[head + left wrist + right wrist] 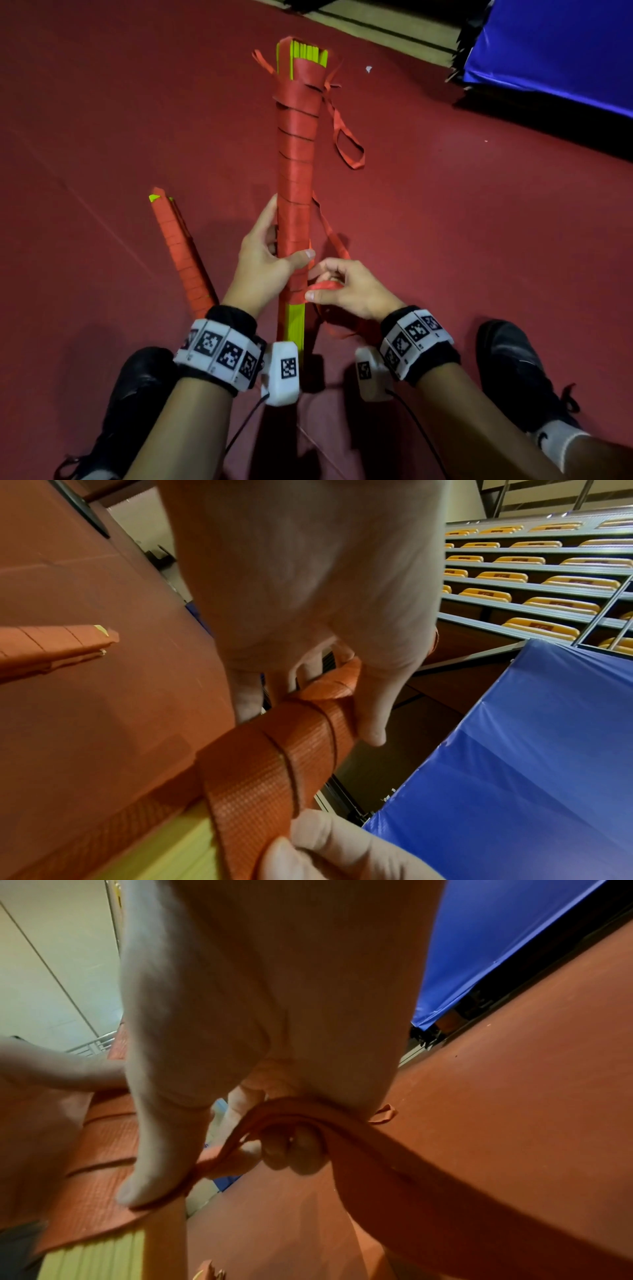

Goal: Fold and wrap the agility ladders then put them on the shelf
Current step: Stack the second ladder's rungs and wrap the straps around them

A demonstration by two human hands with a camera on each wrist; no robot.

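A long bundle of yellow-green rungs wound in red strap, the agility ladder [296, 150], is held above the red floor, pointing away from me. My left hand [270, 253] grips its near part, thumb across the top [369, 712]. My right hand [337, 284] pinches the loose red strap [325, 286] beside the bundle; in the right wrist view the strap [291, 1118] loops round the curled fingers. Bare yellow-green rungs [296, 322] show below the wrapping. A second wrapped ladder [183, 253] lies on the floor to the left [58, 642].
A blue padded mat [555, 51] lies at the far right. Strap loops [347, 144] hang off the bundle's right side. My black shoes [517, 370] rest on the floor at both sides. Rows of yellow stadium seats [534, 585] show beyond the mat.
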